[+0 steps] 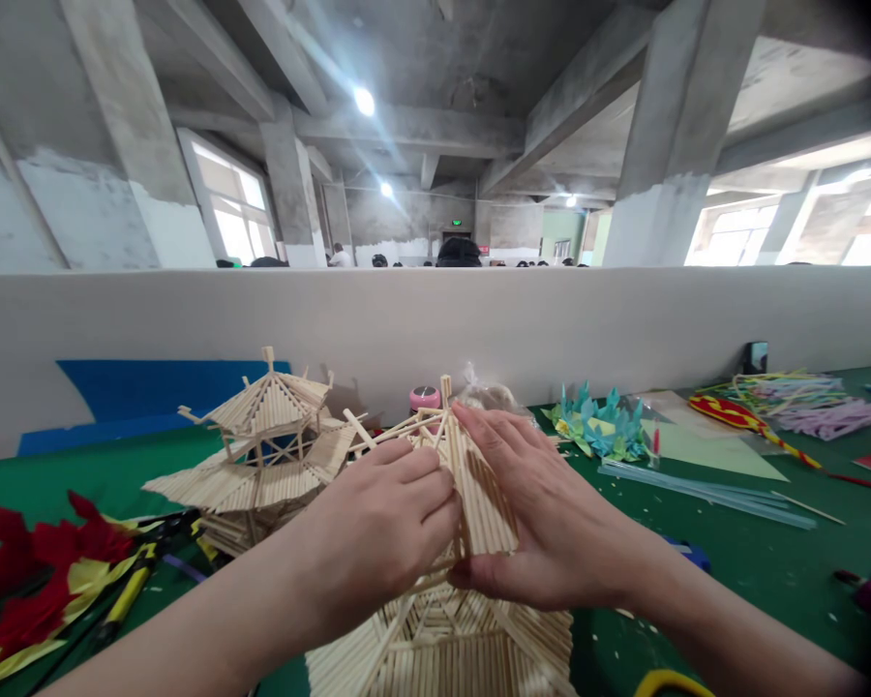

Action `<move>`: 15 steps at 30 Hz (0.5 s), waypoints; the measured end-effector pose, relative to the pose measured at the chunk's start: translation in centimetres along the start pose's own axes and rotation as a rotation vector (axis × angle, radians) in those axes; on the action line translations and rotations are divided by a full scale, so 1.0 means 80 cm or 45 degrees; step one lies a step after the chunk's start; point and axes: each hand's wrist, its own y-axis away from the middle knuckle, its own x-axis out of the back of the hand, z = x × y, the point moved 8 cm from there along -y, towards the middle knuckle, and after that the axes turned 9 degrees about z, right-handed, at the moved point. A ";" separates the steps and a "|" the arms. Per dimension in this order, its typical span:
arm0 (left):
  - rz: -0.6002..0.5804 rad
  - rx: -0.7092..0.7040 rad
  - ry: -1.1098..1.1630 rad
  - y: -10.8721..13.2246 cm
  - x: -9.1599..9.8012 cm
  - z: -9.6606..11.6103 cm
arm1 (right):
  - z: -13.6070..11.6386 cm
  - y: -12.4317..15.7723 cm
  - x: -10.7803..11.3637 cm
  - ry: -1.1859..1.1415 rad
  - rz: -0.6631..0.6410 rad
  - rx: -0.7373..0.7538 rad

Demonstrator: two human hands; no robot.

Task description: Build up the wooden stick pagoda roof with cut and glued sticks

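Observation:
A pavilion model built of thin wooden sticks (pixel 479 668) stands right in front of me. My right hand (pixel 552 503) grips the right side of its upper roof (pixel 490 503), fingers near the peak and thumb at the lower edge. Against the left side of that roof, my left hand (pixel 392 518) is closed with its fingers curled; what they pinch is hidden. Loose-looking stick ends (pixel 359 426) poke out beyond its knuckles. To the left stands a second stick pavilion (pixel 268 426) with tiered roofs and upturned corners.
Red and yellow cloth (pixel 44 581) and yellow-black pliers (pixel 127 595) lie left. Blue-green folded paper (pixel 599 426), clear glue sticks (pixel 704 499) and a red-yellow ornament (pixel 733 416) lie right on the green table (pixel 747 571). A white partition (pixel 435 324) rises behind.

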 end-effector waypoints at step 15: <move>0.001 -0.066 0.021 -0.006 0.007 0.005 | 0.002 -0.001 -0.004 0.001 0.009 0.003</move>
